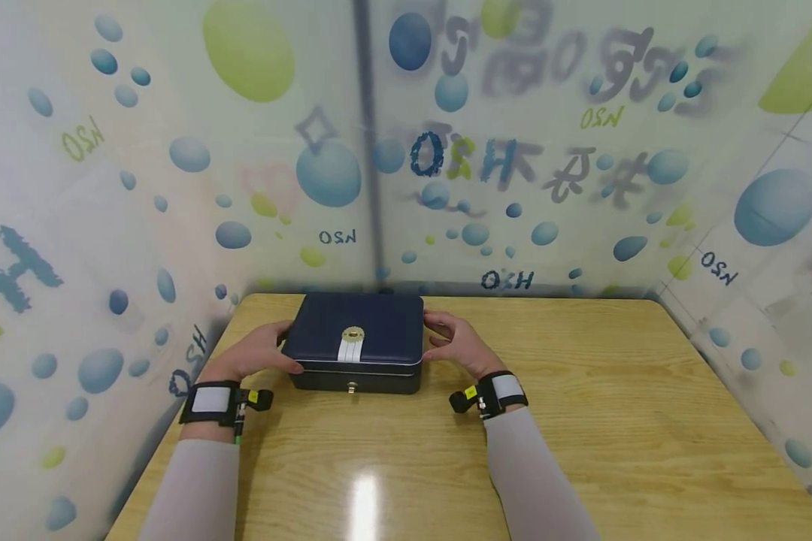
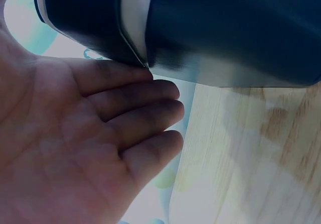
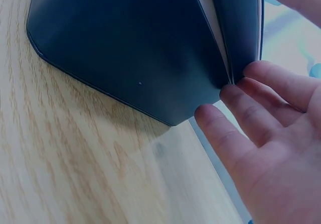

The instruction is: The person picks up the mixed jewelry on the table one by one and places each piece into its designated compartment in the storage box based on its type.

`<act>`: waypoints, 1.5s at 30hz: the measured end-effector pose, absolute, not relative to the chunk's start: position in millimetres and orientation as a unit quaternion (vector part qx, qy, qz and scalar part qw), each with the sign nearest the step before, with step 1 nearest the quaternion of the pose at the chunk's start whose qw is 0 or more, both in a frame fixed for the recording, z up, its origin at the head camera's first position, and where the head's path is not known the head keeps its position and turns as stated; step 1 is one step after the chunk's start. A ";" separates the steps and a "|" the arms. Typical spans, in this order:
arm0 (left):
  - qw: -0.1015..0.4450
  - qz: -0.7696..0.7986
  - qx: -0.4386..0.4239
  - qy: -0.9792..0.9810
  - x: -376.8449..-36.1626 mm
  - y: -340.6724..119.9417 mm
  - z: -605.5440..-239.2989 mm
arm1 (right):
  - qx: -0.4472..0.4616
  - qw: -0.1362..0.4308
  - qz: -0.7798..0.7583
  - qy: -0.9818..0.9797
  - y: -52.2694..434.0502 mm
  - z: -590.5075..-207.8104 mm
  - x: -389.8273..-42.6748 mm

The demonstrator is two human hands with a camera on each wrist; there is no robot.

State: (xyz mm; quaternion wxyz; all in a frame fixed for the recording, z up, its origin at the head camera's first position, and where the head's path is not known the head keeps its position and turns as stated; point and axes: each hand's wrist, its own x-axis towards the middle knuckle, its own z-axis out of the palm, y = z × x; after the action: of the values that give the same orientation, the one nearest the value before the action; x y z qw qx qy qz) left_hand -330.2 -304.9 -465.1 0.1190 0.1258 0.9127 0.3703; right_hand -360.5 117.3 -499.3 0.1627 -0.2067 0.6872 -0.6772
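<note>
While both hands flank it, the dark blue hinged case (image 1: 355,342) sits at the far middle of the wooden table (image 1: 582,421), lid down, white strap and round gold clasp (image 1: 352,333) on top. Left hand (image 1: 257,353): fingers straight, tips at the lid seam. Right hand (image 1: 456,344): fingers relaxed, tips touching the seam at its corner. Step judged: getting purchase to raise the lid; next calls for lifting evenly at both sides. Contents hidden.

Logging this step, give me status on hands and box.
Left hand, right hand: open, fingers on box sides. Box shut, flat on table. Nothing in the way.
</note>
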 end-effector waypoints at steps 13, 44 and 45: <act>0.133 0.339 0.107 0.925 -329.3 -300.2 -463.2 | -0.203 0.166 -0.672 0.692 118.0 -499.5 -360.3; 0.118 0.277 0.090 0.949 -324.7 -291.4 -455.1 | -0.211 0.165 -0.624 0.734 124.1 -500.3 -362.2; 0.117 0.267 0.088 0.952 -323.7 -290.5 -452.9 | -0.211 0.159 -0.615 0.743 124.8 -500.3 -362.0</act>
State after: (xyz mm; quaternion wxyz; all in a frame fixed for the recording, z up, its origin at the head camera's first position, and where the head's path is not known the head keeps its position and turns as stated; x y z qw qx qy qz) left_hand -323.7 -290.5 -452.9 0.1174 0.0876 0.9525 0.2671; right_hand -362.0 124.8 -500.3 0.1593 -0.2112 0.7426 -0.6152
